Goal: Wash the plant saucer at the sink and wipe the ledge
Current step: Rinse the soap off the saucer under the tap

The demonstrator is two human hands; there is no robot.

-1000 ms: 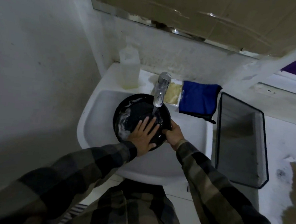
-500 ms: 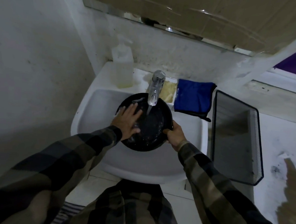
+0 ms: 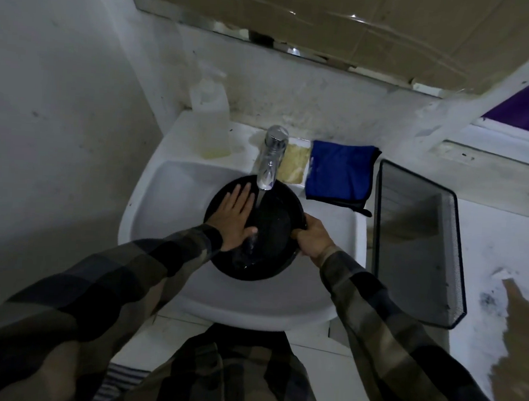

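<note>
The plant saucer (image 3: 275, 232), round, black and shallow with a low raised rim, is lying face up over the middle of the white sink (image 3: 170, 194), directly below the tap (image 3: 270, 157). It is glistening wet, with water (image 3: 260, 200) streaming onto its inside. A folded blue cloth (image 3: 339, 174) is resting on the sink's far ledge (image 3: 242, 132), right of the tap.

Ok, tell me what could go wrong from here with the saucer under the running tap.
1. The right hand grips the wet saucer by its rim alone while the left hand presses flat inside; it might slip and knock against the sink.
2. Water from the tap lands close to the left sleeve, which may get soaked.
3. Splashes could wet the blue cloth lying beside the tap.
</note>
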